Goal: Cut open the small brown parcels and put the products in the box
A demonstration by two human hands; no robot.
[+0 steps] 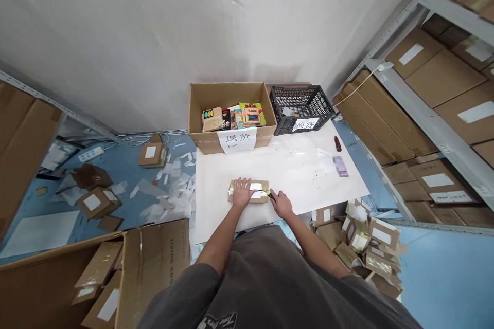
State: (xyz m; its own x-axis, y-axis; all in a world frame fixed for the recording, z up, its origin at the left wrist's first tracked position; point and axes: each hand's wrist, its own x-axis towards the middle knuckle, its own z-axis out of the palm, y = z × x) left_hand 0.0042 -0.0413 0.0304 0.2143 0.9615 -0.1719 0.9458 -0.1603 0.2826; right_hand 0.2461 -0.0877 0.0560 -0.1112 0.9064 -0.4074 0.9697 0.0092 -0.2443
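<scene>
A small taped cardboard box [263, 198] with a white label lies flat near the front edge of the white-covered table [216, 221]. My left hand [242, 194] rests on the left part of this box, fingers stretched out over its top. My right hand [282, 204], at the box's right end, is closed around a yellow-and-black utility knife [269, 194]. The knife points left across the label and tape; whether its blade cuts into the surface is too small to tell.
Behind stand an open carton [198, 142] of books and a black plastic crate [283, 126]. A red-and-black tool [337, 144] lies at right. Small boxes [382, 236] heap beside the table; paper scraps [170, 200] litter the left floor. Shelving [409, 97] rises at right.
</scene>
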